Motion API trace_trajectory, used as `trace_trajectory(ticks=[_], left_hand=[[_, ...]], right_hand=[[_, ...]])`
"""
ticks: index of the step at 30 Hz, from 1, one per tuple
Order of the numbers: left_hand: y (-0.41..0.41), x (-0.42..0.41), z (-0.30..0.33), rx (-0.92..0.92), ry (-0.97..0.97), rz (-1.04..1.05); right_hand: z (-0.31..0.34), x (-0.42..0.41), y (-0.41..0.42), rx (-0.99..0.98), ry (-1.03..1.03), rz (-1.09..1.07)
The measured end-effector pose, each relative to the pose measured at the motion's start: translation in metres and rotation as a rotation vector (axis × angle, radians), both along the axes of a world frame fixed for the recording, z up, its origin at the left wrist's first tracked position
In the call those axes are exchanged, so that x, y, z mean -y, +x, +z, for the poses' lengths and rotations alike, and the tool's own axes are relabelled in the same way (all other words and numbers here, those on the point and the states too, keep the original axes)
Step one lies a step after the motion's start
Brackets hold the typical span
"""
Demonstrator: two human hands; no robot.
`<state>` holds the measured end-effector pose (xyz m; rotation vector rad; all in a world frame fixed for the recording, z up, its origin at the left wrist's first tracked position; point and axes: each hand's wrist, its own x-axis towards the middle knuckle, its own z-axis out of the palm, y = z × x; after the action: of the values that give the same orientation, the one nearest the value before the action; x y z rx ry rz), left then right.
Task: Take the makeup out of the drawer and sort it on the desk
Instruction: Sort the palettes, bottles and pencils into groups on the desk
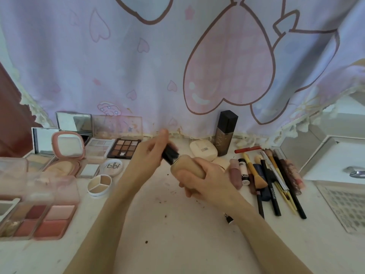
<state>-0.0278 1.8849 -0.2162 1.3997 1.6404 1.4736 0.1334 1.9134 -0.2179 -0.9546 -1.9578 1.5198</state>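
Nearest, both forearms reached over the desk (177, 244). The right hand (205, 180) wrapped round the body of a beige foundation bottle (189, 165), held in the air above mid-desk, its long axis tilted up and away to the left. At that far end the left hand (152, 153) pinched the black cap (170, 154); whether the cap was on tight or loosening was blurred. Palettes (124, 148) lay left, brushes and pencils (276, 180) right. Farther back a dark bottle (226, 133) stood upright against the curtain (138, 66), likely the matching spot. The drawer was not clearly identifiable.
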Motion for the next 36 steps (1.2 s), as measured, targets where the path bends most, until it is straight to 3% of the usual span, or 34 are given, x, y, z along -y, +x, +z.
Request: trace_trajectory(ticks=[3,6,9,12,17,23,29,36], left_hand=[[-0.011,0.006,0.002,0.263,0.050,-0.395],[-0.015,0.005,-0.002,0.343,0.115,-0.476],[-0.012,0.002,-0.001,0.452,0.085,-0.328],[-0.011,0.000,-0.002,0.416,0.070,-0.167],[-0.020,0.005,-0.005,0.357,0.075,-0.474],[-0.014,0.002,-0.004,0.510,0.066,-0.287],[-0.018,0.005,-0.004,0.454,0.034,-0.460],[-0.016,0.004,-0.003,0.539,0.046,-0.408]], right_hand=[[0.003,-0.003,0.003,-0.227,-0.408,0.021],[0.006,-0.001,0.007,-0.327,-0.646,0.079],[0.003,0.000,0.003,-0.275,-0.512,0.144],[-0.007,0.001,-0.006,-0.221,-0.357,0.118],[-0.009,-0.002,-0.004,-0.365,-0.525,0.117],[-0.007,0.000,-0.005,-0.379,-0.534,0.159],[-0.010,-0.003,0.000,-0.392,-0.456,0.096],[-0.008,-0.001,-0.001,-0.372,-0.417,0.139]])
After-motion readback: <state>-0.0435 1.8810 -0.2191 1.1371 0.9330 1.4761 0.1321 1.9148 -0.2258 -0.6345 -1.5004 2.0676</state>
